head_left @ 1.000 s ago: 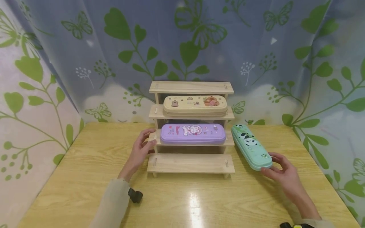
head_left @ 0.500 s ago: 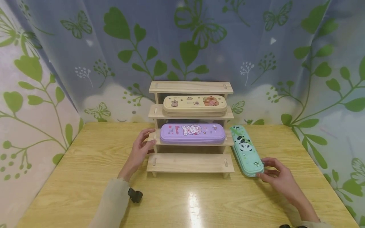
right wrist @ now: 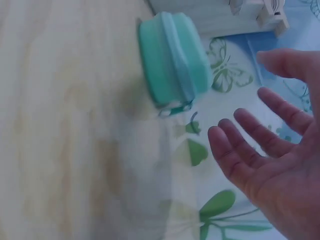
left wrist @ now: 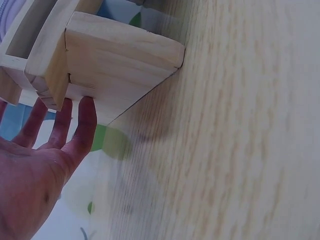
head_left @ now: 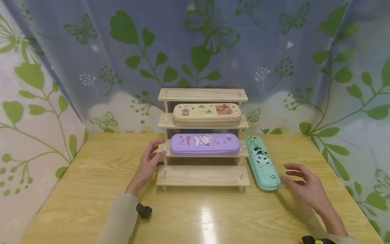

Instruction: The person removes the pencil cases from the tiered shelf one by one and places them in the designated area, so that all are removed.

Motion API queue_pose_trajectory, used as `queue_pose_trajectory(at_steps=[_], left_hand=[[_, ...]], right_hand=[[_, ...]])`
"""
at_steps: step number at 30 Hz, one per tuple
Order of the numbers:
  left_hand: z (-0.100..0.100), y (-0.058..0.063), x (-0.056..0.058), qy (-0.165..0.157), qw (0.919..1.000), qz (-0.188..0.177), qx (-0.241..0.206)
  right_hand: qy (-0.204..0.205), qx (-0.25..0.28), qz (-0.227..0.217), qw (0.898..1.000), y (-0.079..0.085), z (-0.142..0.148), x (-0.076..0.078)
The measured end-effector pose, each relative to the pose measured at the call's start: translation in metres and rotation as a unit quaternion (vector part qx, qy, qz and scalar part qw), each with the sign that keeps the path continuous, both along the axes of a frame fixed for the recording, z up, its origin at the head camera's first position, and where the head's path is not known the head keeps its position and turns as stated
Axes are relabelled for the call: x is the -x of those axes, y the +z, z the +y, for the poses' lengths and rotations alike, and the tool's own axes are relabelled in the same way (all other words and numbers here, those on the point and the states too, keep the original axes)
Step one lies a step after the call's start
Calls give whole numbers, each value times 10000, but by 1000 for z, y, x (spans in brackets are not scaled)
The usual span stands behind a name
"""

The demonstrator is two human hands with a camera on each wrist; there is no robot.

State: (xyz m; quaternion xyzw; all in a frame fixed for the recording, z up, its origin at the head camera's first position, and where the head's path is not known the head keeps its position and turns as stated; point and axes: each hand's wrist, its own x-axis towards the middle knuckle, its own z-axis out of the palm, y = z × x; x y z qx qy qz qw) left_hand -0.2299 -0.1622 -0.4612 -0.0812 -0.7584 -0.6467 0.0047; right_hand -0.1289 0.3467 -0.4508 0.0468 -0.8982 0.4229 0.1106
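Note:
A stepped wooden display rack (head_left: 203,176) stands on the table. My left hand (head_left: 148,162) holds the left end of its second-lowest step, thumb in front; in the left wrist view the left hand's fingertips (left wrist: 87,107) touch the rack's side panel (left wrist: 120,57). A mint-green pencil case (head_left: 262,162) with pandas lies on the table along the rack's right side, its zipper end (right wrist: 175,60) facing me. Just right of it, my right hand (head_left: 306,186) is raised with fingers spread and holds nothing.
A purple pencil case (head_left: 204,144) with a rabbit lies on the second-lowest step, and a cream pencil case (head_left: 207,114) on the step above. A patterned curtain (head_left: 207,40) hangs behind the table (head_left: 115,149).
The mint-green pencil case has swung round closer to the rack and lies on the table. My right hand has let go and drawn away to the right. My left hand stays put.

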Motion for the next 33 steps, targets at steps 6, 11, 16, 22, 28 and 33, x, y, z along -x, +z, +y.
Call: queue_pose_trajectory(at_steps=[6,11,16,22,28,33], left_hand=[[0,-1,0,-23,10000,53,-28],[0,-3,-1,-11,10000,-2,-24],[0,-3,-1,-13,10000,-7,-14],[-1,-2,0,-9,10000,12,-53],[-2,-2,0,-16,10000,43,-45],[-2,-3,1,-28,10000,28,-74]], right_hand=[[316,221,732,9966,13,-21,9],[636,385,969,9925,22,-39,14],[775,400,1142,9896,28,-56,22],[983,362,1373,9850,35,-77,36],[1089,323,1572,9810,42,-94,49],[957,138,1481,9842,47,-108,60]])
